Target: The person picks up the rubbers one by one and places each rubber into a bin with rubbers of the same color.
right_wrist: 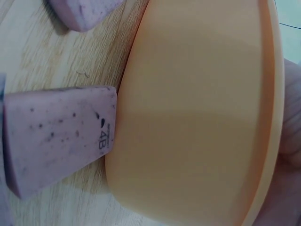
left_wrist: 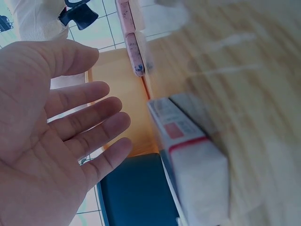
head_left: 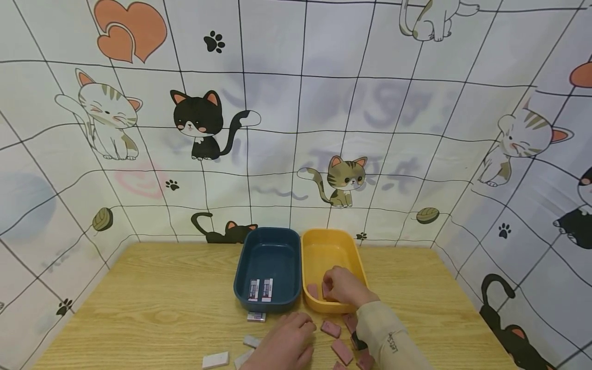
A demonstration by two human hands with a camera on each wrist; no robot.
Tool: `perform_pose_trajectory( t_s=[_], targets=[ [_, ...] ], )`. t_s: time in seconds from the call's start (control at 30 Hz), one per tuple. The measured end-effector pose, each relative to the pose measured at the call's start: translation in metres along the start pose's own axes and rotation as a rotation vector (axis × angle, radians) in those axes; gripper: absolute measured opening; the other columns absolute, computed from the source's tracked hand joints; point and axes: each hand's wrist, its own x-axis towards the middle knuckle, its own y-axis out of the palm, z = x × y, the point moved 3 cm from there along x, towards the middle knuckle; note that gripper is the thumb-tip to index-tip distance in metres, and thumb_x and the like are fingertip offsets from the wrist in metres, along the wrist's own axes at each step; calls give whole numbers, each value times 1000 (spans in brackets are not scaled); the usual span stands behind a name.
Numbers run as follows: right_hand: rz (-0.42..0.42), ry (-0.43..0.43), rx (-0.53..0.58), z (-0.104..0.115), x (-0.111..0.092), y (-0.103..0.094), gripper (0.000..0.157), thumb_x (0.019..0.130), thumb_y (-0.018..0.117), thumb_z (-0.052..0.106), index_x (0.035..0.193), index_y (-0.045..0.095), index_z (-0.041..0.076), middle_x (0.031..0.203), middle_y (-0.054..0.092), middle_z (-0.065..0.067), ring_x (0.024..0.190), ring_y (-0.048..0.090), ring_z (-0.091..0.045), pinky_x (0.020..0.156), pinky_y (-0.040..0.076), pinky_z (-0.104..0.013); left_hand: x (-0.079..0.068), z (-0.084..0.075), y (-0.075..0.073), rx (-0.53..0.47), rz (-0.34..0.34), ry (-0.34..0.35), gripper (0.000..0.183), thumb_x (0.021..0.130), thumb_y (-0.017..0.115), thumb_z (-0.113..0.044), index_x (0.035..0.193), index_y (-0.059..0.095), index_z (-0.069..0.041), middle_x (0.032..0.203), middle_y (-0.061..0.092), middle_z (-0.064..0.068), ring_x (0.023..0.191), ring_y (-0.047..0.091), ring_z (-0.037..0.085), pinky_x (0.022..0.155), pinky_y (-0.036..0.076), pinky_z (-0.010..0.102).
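My right hand (head_left: 348, 288) reaches over the front of the yellow bin (head_left: 332, 237), its fingertips curled at a pink eraser (head_left: 326, 291) low inside. Another pink eraser (head_left: 312, 291) lies beside it. My left hand (head_left: 284, 343) hovers above the table in front of the bins, near white erasers (head_left: 252, 340); in the left wrist view its fingers are loosely extended with nothing in the palm. The right wrist view shows the bin's outer wall and a pink eraser (right_wrist: 61, 132) marked 4B against it; the right hand is mostly hidden there.
The blue bin (head_left: 268, 237) stands left of the yellow one and contains two sleeved erasers (head_left: 266, 290). One sleeved eraser (head_left: 256, 317) lies before it. Several pink erasers (head_left: 342, 351) lie on the wooden table (head_left: 162, 298) near my right sleeve. Cat-print cloth (head_left: 277, 113) hangs behind.
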Motion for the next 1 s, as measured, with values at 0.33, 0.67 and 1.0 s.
perform_pose_trajectory(
  t_s=[0.33, 0.67, 1.0],
  targets=[
    [6, -4, 1, 2, 1, 0, 25, 82, 84, 6, 104, 74, 7, 89, 56, -1, 82, 52, -18, 83, 51, -38, -3, -3, -1, 29, -34, 23, 18, 92, 71, -22, 109, 71, -15, 110, 62, -9, 99, 57, 8, 88, 53, 34],
    [-83, -45, 41, -4, -3, -1, 30, 87, 79, 9, 114, 72, -2, 104, 64, -9, 92, 62, -23, 90, 56, -47, -7, -5, -6, 30, -24, 20, 22, 92, 71, -20, 113, 70, -13, 114, 61, -7, 104, 57, 9, 91, 54, 37],
    [-294, -120, 59, 10, -30, -17, 24, 94, 71, 12, 116, 70, 3, 115, 63, -7, 102, 63, -25, 91, 57, -44, -12, 0, -12, 7, -30, -24, 29, 92, 73, -21, 118, 70, -10, 116, 63, -6, 107, 59, 11, 92, 54, 38]
  ],
)
